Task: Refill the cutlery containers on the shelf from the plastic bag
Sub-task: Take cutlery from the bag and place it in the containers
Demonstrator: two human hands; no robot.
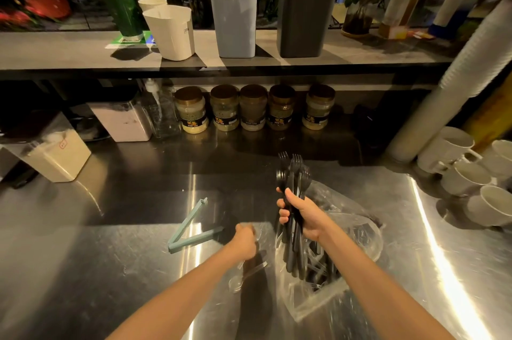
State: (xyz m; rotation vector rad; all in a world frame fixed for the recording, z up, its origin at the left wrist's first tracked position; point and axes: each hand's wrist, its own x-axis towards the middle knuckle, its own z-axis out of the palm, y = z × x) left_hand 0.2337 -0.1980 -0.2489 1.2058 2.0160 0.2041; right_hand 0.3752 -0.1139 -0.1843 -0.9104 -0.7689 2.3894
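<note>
My right hand (303, 215) grips a bundle of black plastic forks (292, 173), tines up, lifted partly out of a clear plastic bag (357, 231) lying on the steel counter. More black cutlery stays inside the bag below the bundle. My left hand (245, 240) is closed on the bag's left edge. On the shelf above stand three containers: a white one (171, 32) that leans, a light grey one (235, 21) with cutlery in it, and a dark grey one (303, 18) with forks sticking out.
A teal bag clip (191, 229) lies open on the counter left of the bag. Several spice jars (252, 107) line the back under the shelf. White mugs (471, 173) and a tall cup stack (448, 85) crowd the right side. A white bin (58, 157) sits left.
</note>
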